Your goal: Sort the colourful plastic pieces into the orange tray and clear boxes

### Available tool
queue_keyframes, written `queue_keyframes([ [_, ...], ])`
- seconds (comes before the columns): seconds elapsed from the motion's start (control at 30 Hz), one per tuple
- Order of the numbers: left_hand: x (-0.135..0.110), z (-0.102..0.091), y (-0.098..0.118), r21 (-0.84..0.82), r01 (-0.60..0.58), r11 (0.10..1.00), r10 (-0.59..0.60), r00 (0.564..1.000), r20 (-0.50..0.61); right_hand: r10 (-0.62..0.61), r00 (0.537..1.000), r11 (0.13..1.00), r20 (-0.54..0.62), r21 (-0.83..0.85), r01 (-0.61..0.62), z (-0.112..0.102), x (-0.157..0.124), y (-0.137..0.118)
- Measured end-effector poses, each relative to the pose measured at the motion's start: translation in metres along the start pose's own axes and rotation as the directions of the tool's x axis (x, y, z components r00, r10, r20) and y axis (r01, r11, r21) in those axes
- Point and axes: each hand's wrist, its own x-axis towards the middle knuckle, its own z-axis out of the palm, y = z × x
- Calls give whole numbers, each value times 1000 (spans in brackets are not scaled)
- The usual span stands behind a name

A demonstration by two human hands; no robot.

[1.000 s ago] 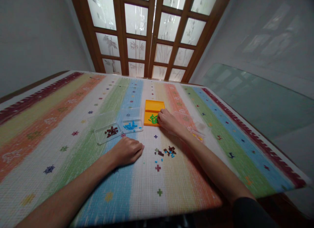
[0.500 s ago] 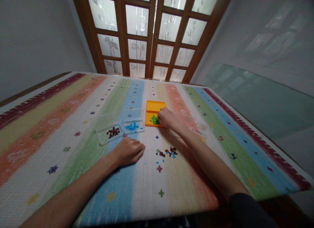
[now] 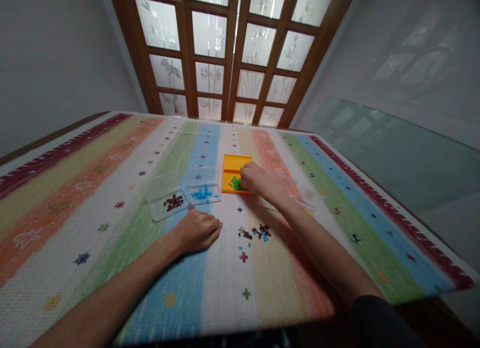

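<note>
My right hand point(image 3: 252, 177) reaches into the near half of an open orange box point(image 3: 237, 163), its fingers bent together at the right side of a heap of green bricks point(image 3: 235, 183). Its fingertips are hidden, so whatever they hold cannot be made out. My left hand point(image 3: 200, 230) rests curled on the tablecloth, knuckles up, with nothing visible in it. Just beyond it, one clear box holds blue bricks point(image 3: 202, 193) and another holds dark brown bricks point(image 3: 174, 202). A loose group of brown and blue bricks point(image 3: 262, 232) lies on the cloth between my forearms.
A striped tablecloth point(image 3: 225, 288) covers the table. Under and beside my right forearm stands another clear container point(image 3: 267, 204), partly hidden, with yellow pieces point(image 3: 308, 212) by it. Walls flank the table, and a wooden glazed door point(image 3: 228, 53) stands behind it.
My right hand has shifted very slightly left over the green bricks. My left hand stays in place, and the loose bricks look unchanged.
</note>
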Motion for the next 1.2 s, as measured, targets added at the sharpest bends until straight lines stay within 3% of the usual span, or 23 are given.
queue_keyframes([
  [0.13, 0, 0, 0, 8, -6, 1000, 6, 1000, -17, -38, 989, 983, -145, 171, 63, -8, -21, 15],
  [0.27, 0, 1, 0, 13, -16, 1000, 16, 999, -36, -170, 947, 880, -273, 390, 270, 5, -63, 20],
  [0.37, -1, 1, 1, 12, -20, 1000, 20, 999, -34, -233, 928, 780, -292, 514, 358, 22, -93, 16],
  [0.53, 0, 1, 1, 7, -20, 1000, 20, 999, -33, -223, 955, 719, -198, 628, 298, 36, -116, 9],
  [0.9, 0, -3, 1, 2, -39, 999, 39, 998, -40, -214, 958, 747, -191, 599, 287, 37, -121, 3],
  [1.1, 1, -3, 2, 1, -42, 999, 42, 997, -60, -227, 890, 717, -397, 550, 428, 34, -126, -25],
  [1.2, 1, -4, 2, -4, -35, 999, 34, 998, -58, -325, 842, 715, -430, 472, 516, 35, -131, -50],
])
